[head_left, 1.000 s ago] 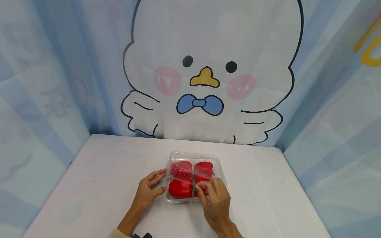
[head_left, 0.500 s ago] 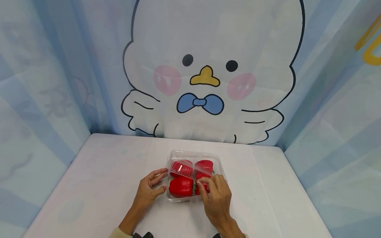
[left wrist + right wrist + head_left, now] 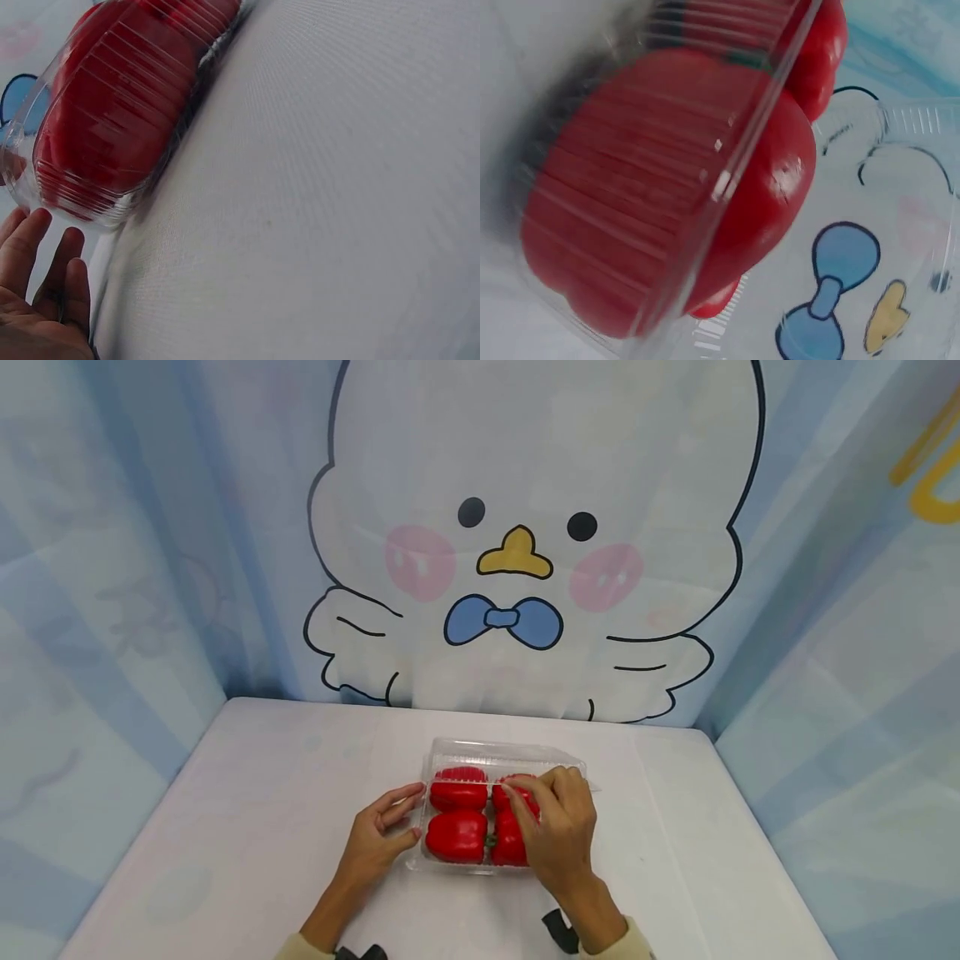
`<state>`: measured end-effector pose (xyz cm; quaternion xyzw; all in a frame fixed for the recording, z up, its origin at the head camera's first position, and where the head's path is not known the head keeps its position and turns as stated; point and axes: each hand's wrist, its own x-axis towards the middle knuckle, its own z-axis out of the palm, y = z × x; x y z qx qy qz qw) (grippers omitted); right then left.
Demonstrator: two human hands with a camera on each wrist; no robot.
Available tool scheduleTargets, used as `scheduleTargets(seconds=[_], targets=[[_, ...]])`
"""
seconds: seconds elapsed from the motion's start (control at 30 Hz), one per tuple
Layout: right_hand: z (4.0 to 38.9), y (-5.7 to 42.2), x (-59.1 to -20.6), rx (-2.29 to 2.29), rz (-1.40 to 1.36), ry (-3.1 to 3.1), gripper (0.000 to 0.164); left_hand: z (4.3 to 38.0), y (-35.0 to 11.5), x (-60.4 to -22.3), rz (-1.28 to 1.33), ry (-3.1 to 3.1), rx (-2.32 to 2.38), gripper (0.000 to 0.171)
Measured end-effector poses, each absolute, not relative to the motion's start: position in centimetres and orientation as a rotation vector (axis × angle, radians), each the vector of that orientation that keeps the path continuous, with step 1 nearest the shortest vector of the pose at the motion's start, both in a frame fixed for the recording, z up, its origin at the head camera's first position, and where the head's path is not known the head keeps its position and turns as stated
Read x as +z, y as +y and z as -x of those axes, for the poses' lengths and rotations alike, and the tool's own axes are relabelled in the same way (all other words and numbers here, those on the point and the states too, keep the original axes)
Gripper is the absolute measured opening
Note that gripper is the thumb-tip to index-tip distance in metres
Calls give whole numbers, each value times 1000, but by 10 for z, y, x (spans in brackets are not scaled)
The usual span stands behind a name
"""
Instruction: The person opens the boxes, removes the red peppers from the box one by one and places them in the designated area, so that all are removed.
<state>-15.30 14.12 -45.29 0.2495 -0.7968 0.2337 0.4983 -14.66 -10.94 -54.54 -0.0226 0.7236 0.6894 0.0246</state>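
A clear plastic clamshell container (image 3: 442,866) with several red bell peppers (image 3: 456,837) in it lies on the white table. Its hinged lid (image 3: 495,750) is raised toward the back. My right hand (image 3: 562,831) pinches the lid's edge with thumb and fingertips, above the back right pepper. My left hand (image 3: 372,842) is at the container's left side, fingers spread and relaxed, fingertips right at the wall. In the left wrist view, those fingers (image 3: 22,251) appear beside the ribbed plastic corner. The right wrist view shows a pepper (image 3: 772,180) behind the clear wall; the hand itself is outside that view.
The white table (image 3: 225,827) reaches back to a curtain (image 3: 637,460) with a cartoon bird on it, and curtains also hang on both sides. A dark strap (image 3: 558,931) shows by the right wrist.
My right hand has moved up, back and slightly right, lifting the lid's front edge away from the front peppers, which now show uncovered. The left hand has stayed at the container's side.
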Motion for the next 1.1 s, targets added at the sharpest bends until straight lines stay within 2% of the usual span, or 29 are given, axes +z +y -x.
scheduleTargets(seconds=[0.53,0.7,0.9,1.1], targets=[[177,148,-437,632,-618,-1952,30,145,-110,-545,27,2219,2139,63],[185,154,-433,673,-600,-1987,19,146,-110,-546,11,2225,2141,63],[192,165,-430,711,-559,-2030,34,146,-110,-546,35,2253,2110,63],[202,174,-430,747,-539,-2048,35,145,-111,-546,4,2260,2120,63]])
